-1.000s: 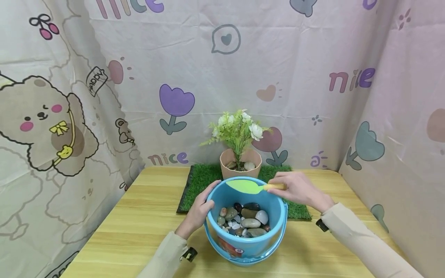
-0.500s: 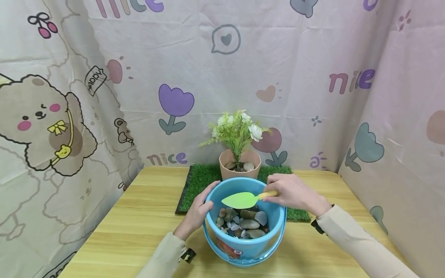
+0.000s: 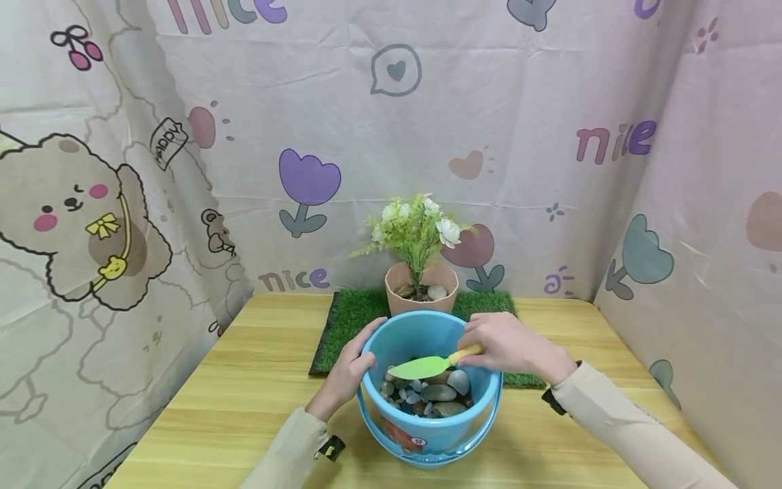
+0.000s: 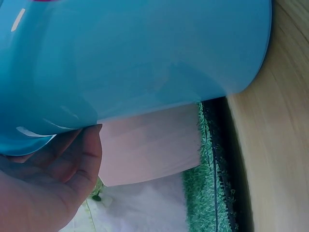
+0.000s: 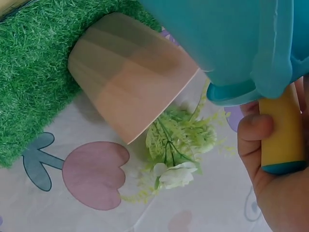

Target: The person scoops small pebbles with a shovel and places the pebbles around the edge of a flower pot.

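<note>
A blue bucket (image 3: 421,435) stands on the table with stones (image 3: 438,393) of several sizes and colours in its bottom. My left hand (image 3: 348,370) grips the bucket's rim at the left, thumb inside and fingers outside. In the left wrist view, the fingers (image 4: 87,154) lie against the bucket's outer wall. My right hand (image 3: 510,345) holds a small green trowel (image 3: 421,367) by its yellow handle (image 5: 282,130), above the right rim. The blade is inside the bucket, over the stones, pointing left; whether it touches them I cannot tell.
Behind the bucket, a pink pot (image 3: 421,299) with a white-flowered plant (image 3: 415,234) stands on a green artificial grass mat (image 3: 357,316). The bucket's handle (image 3: 427,462) hangs down at the front. A wooden table (image 3: 244,380) lies beneath, and printed cloth (image 3: 391,136) surrounds it.
My right hand has moved a little left and down, lowering the trowel from rim height to just over the stones. The left hand keeps its grip on the bucket's rim.
</note>
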Motion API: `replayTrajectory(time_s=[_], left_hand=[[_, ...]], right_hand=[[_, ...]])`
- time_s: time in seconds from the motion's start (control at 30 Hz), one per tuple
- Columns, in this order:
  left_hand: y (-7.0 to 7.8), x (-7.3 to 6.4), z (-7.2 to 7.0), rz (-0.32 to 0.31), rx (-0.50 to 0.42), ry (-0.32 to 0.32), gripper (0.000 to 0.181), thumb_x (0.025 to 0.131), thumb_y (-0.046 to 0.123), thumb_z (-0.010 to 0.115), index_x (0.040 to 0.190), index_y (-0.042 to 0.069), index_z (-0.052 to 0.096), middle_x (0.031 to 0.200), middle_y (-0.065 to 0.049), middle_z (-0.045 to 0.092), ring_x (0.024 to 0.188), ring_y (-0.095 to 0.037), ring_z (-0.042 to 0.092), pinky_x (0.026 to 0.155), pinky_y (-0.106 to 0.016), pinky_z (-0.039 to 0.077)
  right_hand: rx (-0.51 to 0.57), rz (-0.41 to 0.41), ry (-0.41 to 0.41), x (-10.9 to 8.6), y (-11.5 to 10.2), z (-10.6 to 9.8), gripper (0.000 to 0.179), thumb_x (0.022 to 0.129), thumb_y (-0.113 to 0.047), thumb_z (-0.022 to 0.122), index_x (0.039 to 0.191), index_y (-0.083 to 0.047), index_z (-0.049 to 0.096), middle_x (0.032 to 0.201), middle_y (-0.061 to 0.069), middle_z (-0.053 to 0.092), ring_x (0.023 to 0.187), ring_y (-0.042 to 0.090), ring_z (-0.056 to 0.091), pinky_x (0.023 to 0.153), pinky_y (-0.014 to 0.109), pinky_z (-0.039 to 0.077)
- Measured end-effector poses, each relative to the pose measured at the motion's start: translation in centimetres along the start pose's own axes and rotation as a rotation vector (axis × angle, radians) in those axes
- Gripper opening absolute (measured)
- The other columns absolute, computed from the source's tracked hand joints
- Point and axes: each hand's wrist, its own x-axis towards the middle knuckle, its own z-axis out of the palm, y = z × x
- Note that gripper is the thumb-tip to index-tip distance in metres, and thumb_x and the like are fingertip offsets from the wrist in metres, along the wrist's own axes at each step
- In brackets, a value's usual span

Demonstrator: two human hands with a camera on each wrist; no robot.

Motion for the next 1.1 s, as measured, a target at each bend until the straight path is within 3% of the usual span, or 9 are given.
replayTrajectory(time_s=[0.27, 0.47, 0.8, 1.1], left_hand=[[-0.1, 0.1, 0.1, 0.005, -0.001, 0.002, 0.073, 0.081, 0.005, 0.04, 0.151, 0.024, 0.039, 0.145, -0.009, 0.05, 0.122, -0.033, 0.057, 0.092, -0.049, 0.05], [-0.1, 0.1, 0.2, 0.005, -0.002, 0.002, 0.073, 0.081, 0.005, 0.039, 0.151, 0.025, 0.038, 0.145, -0.009, 0.051, 0.122, -0.034, 0.058, 0.092, -0.05, 0.05], [0.0, 0.0, 0.3, -0.007, 0.008, 0.022, 0.074, 0.079, 0.005, 0.04, 0.15, 0.026, 0.039, 0.144, -0.008, 0.051, 0.121, -0.032, 0.058, 0.091, -0.047, 0.049], [0.0, 0.0, 0.2, -0.01, 0.013, 0.029, 0.074, 0.079, 0.006, 0.04, 0.15, 0.026, 0.04, 0.145, -0.008, 0.051, 0.122, -0.032, 0.057, 0.091, -0.047, 0.048]], right_hand=[[0.007, -0.029, -0.056, 0.2, -0.4, 0.0, 0.01, 0.082, -0.039, 0.075, 0.079, -0.029, 0.073, 0.065, -0.02, 0.045, 0.056, -0.005, 0.033, 0.053, 0.015, 0.03], [-0.011, -0.055, -0.065, 0.4, -0.5, -0.1, 0.011, 0.079, -0.039, 0.078, 0.075, -0.031, 0.073, 0.065, -0.021, 0.048, 0.057, -0.006, 0.037, 0.054, 0.016, 0.033], [-0.091, -0.053, -0.12, 0.9, -1.1, -0.2, 0.03, 0.077, -0.043, 0.079, 0.06, -0.03, 0.058, 0.063, -0.018, 0.048, 0.06, -0.001, 0.041, 0.055, 0.018, 0.035], [-0.128, -0.06, -0.123, 1.7, -0.7, 0.5, 0.013, 0.079, -0.042, 0.077, 0.077, -0.03, 0.076, 0.071, -0.015, 0.06, 0.069, 0.004, 0.058, 0.061, 0.023, 0.047]])
